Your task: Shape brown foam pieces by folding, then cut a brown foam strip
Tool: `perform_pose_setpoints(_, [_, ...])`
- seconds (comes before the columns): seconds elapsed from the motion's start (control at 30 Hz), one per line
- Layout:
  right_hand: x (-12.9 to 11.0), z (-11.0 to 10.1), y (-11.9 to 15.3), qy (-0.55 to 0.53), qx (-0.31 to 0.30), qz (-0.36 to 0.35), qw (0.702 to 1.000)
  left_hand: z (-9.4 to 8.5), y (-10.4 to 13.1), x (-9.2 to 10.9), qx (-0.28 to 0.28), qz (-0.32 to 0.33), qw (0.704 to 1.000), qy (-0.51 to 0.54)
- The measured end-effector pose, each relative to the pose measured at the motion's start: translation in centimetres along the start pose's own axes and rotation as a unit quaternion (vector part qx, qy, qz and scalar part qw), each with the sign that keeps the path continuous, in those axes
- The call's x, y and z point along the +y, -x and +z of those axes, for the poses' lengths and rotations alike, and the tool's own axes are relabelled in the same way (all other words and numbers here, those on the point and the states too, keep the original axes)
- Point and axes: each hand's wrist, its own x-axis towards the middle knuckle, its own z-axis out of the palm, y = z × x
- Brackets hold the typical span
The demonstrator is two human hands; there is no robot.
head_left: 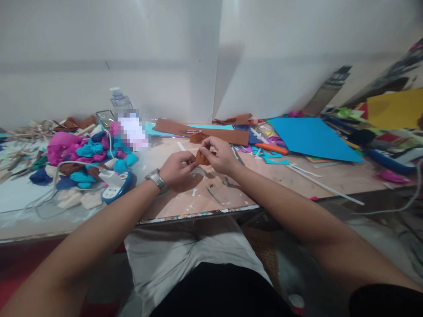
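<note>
Over the middle of the table point(175, 202), my right hand point(220, 155) is closed on a small brown piece point(202, 158), thumb and fingers pinching it. My left hand point(178, 167), with a watch at its wrist, is closed at the left edge of that same piece, its thumb and forefinger pressed together there. Just behind the hands lie brown strips point(228, 135) and a small pink-handled tool point(191, 131). White paper scraps point(194, 192) and a thin dark strip are scattered in front of them.
At the left sit crumpled pink and blue bundles point(66, 147), a blue-and-white power strip point(116, 187) with a cable, a bottle point(120, 103) and a blurred phone point(134, 132). Blue sheet point(313, 136), orange cutter point(271, 148) and white strips point(327, 185) lie right.
</note>
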Motion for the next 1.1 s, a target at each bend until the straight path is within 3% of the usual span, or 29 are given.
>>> perform_pose_setpoints(0.13, [0.16, -0.19, -0.16, 0.015, -0.022, -0.003, 1.000, -0.23, -0.18, -0.28, 0.025, -0.042, 0.999, 0.023])
perform_pose_setpoints(0.23, [0.14, -0.21, -0.22, 0.030, -0.055, -0.009, 0.998, -0.37, -0.22, -0.42, 0.036, -0.033, 0.997, 0.066])
perform_pose_setpoints(0.33, [-0.08, -0.10, -0.20, 0.039, -0.077, -0.011, 0.996, -0.14, -0.13, -0.33, 0.018, -0.013, 0.999, 0.049])
perform_pose_setpoints(0.57, [-0.32, -0.09, -0.26, 0.048, -0.103, -0.014, 0.993, 0.29, -0.04, -0.10, -0.025, -0.042, 0.999, -0.002])
perform_pose_setpoints(0.77, [-0.23, -0.43, -0.53, 0.057, -0.134, -0.028, 0.989, -0.12, -0.20, -0.37, 0.045, -0.049, 0.993, 0.095])
perform_pose_setpoints(1.1, [0.33, -0.46, -0.38, 0.083, -0.090, -0.059, 0.991, -0.18, -0.24, 0.06, 0.057, -0.073, 0.974, 0.207])
